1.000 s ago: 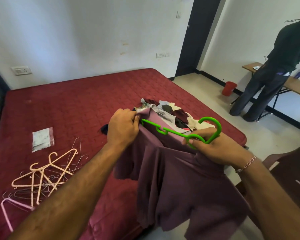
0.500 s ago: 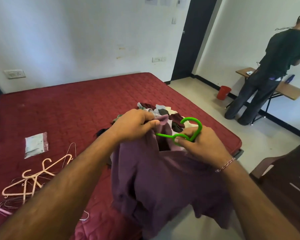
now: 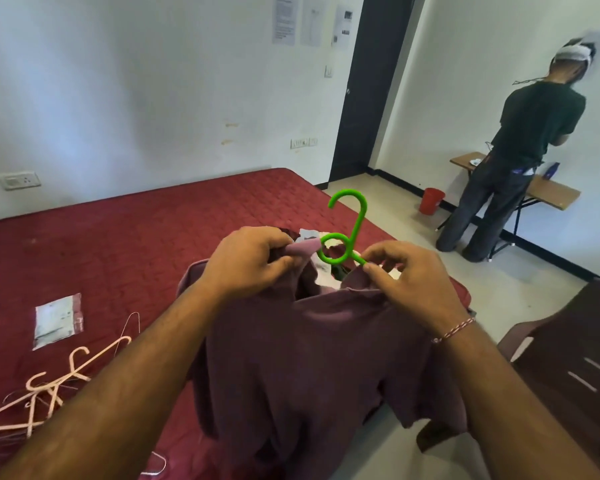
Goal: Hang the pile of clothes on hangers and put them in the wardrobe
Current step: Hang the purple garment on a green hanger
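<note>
Hangering step: left hand [image 3: 248, 259] pinches the maroon shirt [image 3: 312, 358] collar, right hand [image 3: 404, 275] pinches the green hanger [image 3: 347, 233] shoulder inside it; next, seating the collar appears necessary.

No legible text: print on the wall papers [image 3: 284, 19] too blurred.

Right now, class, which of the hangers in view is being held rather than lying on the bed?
The green hanger, inside the purple shirt, held by the right hand; the pink hangers lie untouched on the bed.
</note>
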A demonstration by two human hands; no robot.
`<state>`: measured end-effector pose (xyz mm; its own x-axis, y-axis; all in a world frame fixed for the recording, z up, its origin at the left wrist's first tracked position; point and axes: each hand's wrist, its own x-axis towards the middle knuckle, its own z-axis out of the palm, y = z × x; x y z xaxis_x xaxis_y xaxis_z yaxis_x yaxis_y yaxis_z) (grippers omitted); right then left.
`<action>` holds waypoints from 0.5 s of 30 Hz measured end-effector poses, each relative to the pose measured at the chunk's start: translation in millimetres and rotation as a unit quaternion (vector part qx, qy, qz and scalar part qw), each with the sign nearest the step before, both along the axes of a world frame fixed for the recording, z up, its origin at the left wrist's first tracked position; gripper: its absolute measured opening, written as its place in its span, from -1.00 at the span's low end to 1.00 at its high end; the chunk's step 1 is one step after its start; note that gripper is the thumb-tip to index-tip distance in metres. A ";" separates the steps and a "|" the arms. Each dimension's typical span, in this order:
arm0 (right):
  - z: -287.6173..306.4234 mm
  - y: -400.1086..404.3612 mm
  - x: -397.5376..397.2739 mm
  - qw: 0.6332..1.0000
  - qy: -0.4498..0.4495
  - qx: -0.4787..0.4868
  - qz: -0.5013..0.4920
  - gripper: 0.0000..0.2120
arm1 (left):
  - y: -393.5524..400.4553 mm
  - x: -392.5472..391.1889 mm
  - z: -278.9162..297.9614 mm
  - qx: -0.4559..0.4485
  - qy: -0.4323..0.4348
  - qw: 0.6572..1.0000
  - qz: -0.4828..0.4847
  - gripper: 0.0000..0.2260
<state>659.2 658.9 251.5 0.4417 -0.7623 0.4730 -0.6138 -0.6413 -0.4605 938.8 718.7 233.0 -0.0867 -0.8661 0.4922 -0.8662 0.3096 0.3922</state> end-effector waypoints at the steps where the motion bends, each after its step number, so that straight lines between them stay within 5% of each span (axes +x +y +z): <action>1: 0.5 0.8 -5.0 1.000 -0.018 -0.012 -0.012 -0.91 | -1.2 -1.7 4.8 -0.008 0.014 1.000 0.000 -0.83; 6: 23.6 11.4 -37.0 0.949 -0.312 0.043 -0.014 -0.84 | -10.4 -19.4 30.8 -0.055 0.035 0.998 -0.009 -0.84; 9: 45.6 17.1 -69.4 0.996 -0.065 0.000 -0.061 -0.82 | -21.9 -26.5 50.0 -0.079 0.055 0.994 -0.046 -0.86; 11: 61.8 25.4 -81.5 0.989 0.085 -0.039 -0.118 -0.76 | -31.3 -35.0 68.1 -0.091 0.070 0.990 -0.087 -0.86; 15: 105.8 55.5 -91.2 0.977 0.051 -0.081 -0.193 -0.78 | -43.4 -55.0 113.7 -0.121 0.107 0.971 -0.176 -0.97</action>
<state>568.0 714.4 357.3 0.1876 -0.8000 0.5699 -0.8616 -0.4126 -0.2956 883.8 675.3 346.7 -0.2300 -0.6578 0.7172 -0.5960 0.6778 0.4305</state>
